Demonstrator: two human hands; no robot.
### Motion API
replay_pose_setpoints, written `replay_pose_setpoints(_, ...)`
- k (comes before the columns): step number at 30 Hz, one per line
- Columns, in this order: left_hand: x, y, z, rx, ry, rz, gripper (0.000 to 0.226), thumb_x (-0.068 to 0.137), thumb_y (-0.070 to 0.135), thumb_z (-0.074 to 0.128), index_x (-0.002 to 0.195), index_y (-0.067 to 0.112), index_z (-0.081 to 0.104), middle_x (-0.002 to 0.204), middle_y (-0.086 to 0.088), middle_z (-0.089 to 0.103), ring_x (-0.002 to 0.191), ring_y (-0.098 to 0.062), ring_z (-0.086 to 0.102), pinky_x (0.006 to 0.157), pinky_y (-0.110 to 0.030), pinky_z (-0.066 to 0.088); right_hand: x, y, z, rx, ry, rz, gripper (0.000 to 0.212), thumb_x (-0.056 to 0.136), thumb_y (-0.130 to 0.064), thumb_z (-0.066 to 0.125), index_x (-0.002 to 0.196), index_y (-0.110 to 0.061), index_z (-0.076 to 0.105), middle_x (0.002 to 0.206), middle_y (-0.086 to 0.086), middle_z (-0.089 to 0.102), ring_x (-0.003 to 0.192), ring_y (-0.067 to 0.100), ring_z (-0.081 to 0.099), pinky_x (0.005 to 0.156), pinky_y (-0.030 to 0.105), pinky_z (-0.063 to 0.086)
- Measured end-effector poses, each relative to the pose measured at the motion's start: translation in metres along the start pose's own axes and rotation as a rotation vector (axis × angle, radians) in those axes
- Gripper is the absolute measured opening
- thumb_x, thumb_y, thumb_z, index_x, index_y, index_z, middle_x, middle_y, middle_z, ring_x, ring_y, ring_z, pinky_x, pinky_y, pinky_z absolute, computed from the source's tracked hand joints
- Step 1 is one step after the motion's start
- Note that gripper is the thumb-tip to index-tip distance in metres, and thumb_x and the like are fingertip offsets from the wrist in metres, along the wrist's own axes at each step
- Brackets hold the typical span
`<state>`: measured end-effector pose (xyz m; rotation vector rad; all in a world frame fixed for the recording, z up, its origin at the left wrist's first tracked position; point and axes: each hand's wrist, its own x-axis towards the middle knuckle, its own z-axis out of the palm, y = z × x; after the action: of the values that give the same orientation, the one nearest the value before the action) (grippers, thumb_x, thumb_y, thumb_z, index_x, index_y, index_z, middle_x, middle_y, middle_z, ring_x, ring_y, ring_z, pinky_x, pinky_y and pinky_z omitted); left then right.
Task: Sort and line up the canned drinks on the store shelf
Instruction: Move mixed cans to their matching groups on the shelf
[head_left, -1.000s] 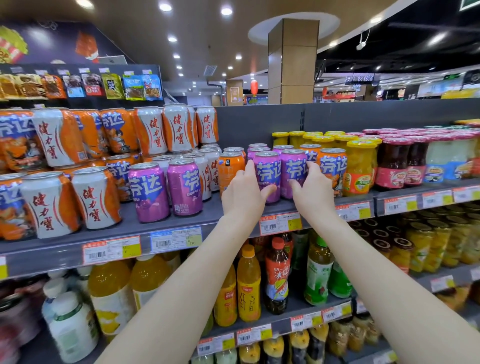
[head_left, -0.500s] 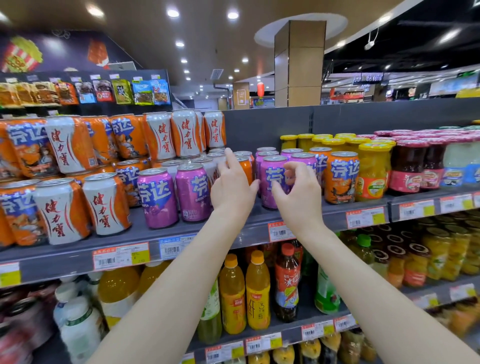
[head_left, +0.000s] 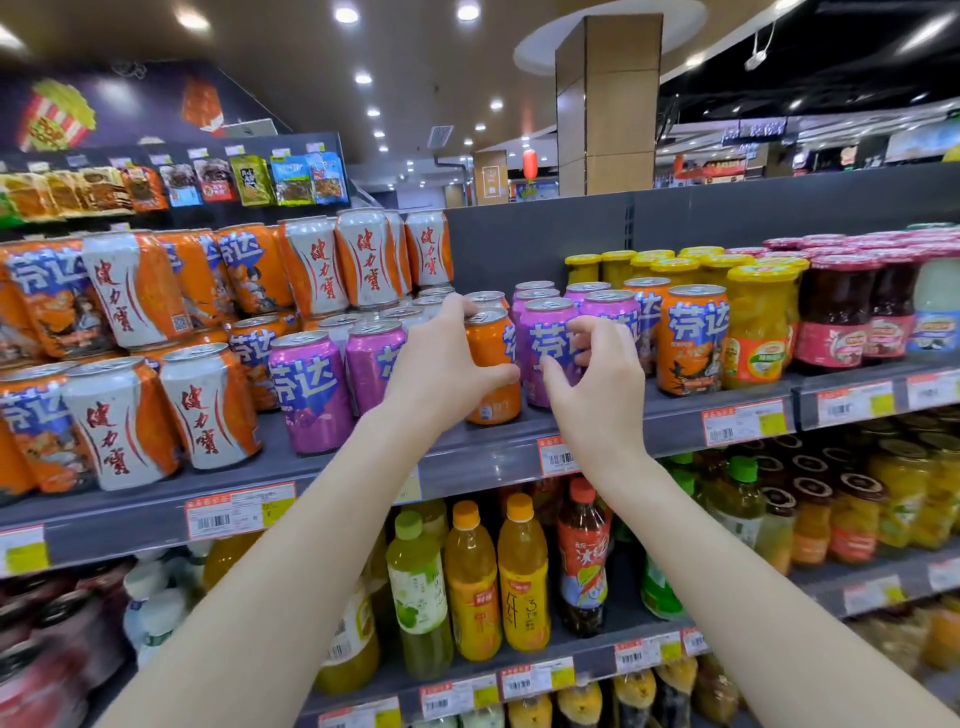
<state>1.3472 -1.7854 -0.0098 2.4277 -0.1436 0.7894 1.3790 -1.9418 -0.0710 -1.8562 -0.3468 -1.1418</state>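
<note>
My left hand grips the orange can at the front of the shelf, my right hand curls round the purple can just right of it, so I judge this a sorting step, and next the orange can must lift clear.

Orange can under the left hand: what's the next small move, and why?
Probably lift the orange can out of the front row. The left hand grips it, and it stands between two purple cans on its left and the purple can that the right hand curls round.
</note>
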Motion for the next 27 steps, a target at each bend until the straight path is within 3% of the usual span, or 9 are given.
replay_pose_setpoints(2, -0.003, -0.002, -0.009, 0.016, -0.008, 0.026, 0.074, 0.073, 0.047, 0.088, 0.133, 0.027, 0.049, 0.126, 0.002, 0.062, 0.107, -0.016, 0.063, 0.086, -0.039, 0.06, -0.006, -0.01, 0.003, 0.069, -0.014, -0.043, 0.033, 0.091, -0.017, 0.074, 0.12, -0.012, 0.061, 0.109, 0.0, 0.061, 0.094, 0.011, 0.061, 0.08, 0.018, 0.052)
replay_pose_setpoints(5, -0.004, -0.003, -0.02, 0.015, -0.035, 0.057, 0.07, 0.073, 0.042, 0.089, 0.13, 0.027, 0.052, 0.123, 0.004, 0.062, 0.105, -0.014, 0.062, 0.084, -0.041, 0.061, -0.011, -0.025, 0.009, 0.162, -0.164, 0.068, 0.038, 0.094, -0.018, 0.068, 0.13, -0.014, 0.059, 0.114, -0.003, 0.064, 0.096, 0.006, 0.062, 0.075, 0.006, 0.048)
replay_pose_setpoints(9, -0.004, -0.009, -0.033, 0.063, -0.108, 0.088, 0.071, 0.073, 0.046, 0.088, 0.13, 0.03, 0.05, 0.116, 0.005, 0.062, 0.085, -0.008, 0.067, 0.064, -0.031, 0.063, -0.006, -0.033, 0.011, 0.2, -0.595, 0.21, 0.062, 0.09, -0.018, 0.065, 0.148, -0.022, 0.044, 0.128, -0.006, 0.064, 0.111, 0.011, 0.063, 0.093, 0.024, 0.053)
replay_pose_setpoints(11, -0.004, -0.012, -0.04, 0.113, -0.162, 0.116, 0.07, 0.077, 0.049, 0.084, 0.135, 0.032, 0.049, 0.115, 0.005, 0.064, 0.073, -0.006, 0.069, 0.061, -0.027, 0.061, -0.003, -0.035, 0.01, 0.188, -0.692, 0.201, 0.067, 0.088, -0.02, 0.069, 0.148, -0.025, 0.041, 0.126, -0.009, 0.063, 0.108, 0.009, 0.064, 0.093, 0.027, 0.054)
replay_pose_setpoints(16, -0.006, -0.016, -0.063, 0.275, -0.056, 0.271, 0.058, 0.088, 0.044, 0.074, 0.141, 0.026, 0.057, 0.136, 0.002, 0.062, 0.116, -0.015, 0.06, 0.097, -0.032, 0.05, 0.001, -0.038, 0.012, 0.196, -0.682, 0.226, 0.072, 0.08, -0.024, 0.079, 0.144, -0.028, 0.048, 0.118, -0.015, 0.064, 0.1, 0.001, 0.063, 0.089, 0.023, 0.055)
replay_pose_setpoints(18, -0.009, -0.024, -0.075, 0.244, 0.051, 0.277, 0.047, 0.09, 0.042, 0.069, 0.134, 0.026, 0.06, 0.128, 0.003, 0.062, 0.1, -0.014, 0.062, 0.092, -0.034, 0.052, 0.0, -0.039, 0.012, 0.169, -0.65, 0.225, 0.065, 0.075, -0.027, 0.085, 0.133, -0.026, 0.056, 0.111, -0.014, 0.067, 0.093, -0.002, 0.063, 0.075, 0.015, 0.049)
replay_pose_setpoints(20, -0.009, -0.042, -0.086, 0.306, 0.115, 0.238, 0.048, 0.089, 0.049, 0.064, 0.131, 0.026, 0.06, 0.123, 0.002, 0.061, 0.102, -0.017, 0.06, 0.091, -0.038, 0.052, 0.0, -0.04, 0.012, 0.161, -0.631, 0.258, 0.065, 0.071, -0.032, 0.088, 0.128, -0.026, 0.057, 0.11, -0.012, 0.067, 0.094, 0.001, 0.064, 0.07, 0.014, 0.046)
replay_pose_setpoints(24, -0.008, -0.075, -0.097, 0.495, 0.087, 0.093, 0.062, 0.086, 0.064, 0.063, 0.135, 0.027, 0.057, 0.127, -0.005, 0.06, 0.116, -0.031, 0.054, 0.096, -0.047, 0.047, 0.003, -0.043, 0.014, 0.14, -0.673, 0.311, 0.064, 0.074, -0.039, 0.087, 0.126, -0.026, 0.053, 0.112, -0.011, 0.066, 0.099, 0.007, 0.063, 0.071, 0.018, 0.046)
replay_pose_setpoints(27, -0.02, -0.086, -0.101, 0.337, 0.188, 0.086, 0.046, 0.09, 0.047, 0.069, 0.129, 0.024, 0.061, 0.125, -0.003, 0.06, 0.117, -0.026, 0.056, 0.1, -0.042, 0.047, 0.001, -0.046, 0.016, 0.11, -0.651, 0.31, 0.07, 0.074, -0.044, 0.086, 0.131, -0.024, 0.052, 0.12, -0.008, 0.066, 0.106, 0.011, 0.063, 0.085, 0.027, 0.051)
